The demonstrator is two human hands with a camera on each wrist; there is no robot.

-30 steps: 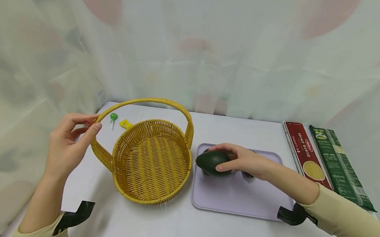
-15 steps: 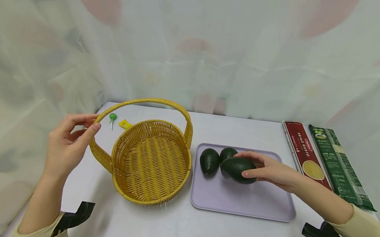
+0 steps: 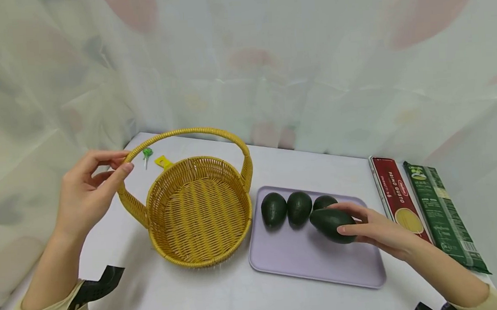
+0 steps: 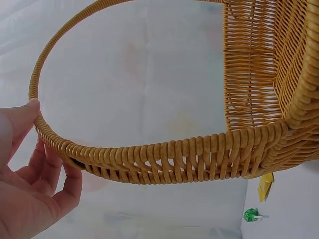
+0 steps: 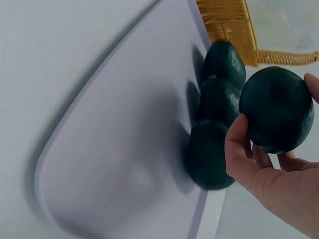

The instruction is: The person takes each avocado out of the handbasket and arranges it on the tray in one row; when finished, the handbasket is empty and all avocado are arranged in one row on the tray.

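Avocado [image 3: 331, 224] number four sat gripped in my right hand [image 3: 372, 231] at center right of the frame, above the lilac tray [image 3: 313, 264] holding three more avocados [image 3: 299, 207], while my left hand [image 3: 88, 191] pinched the wicker basket's [image 3: 198, 209] handle [image 3: 136, 151] at left.

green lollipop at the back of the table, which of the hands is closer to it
Left. The left hand pinches the basket handle just beside the green lollipop; the right hand holds an avocado over the tray, across the basket.
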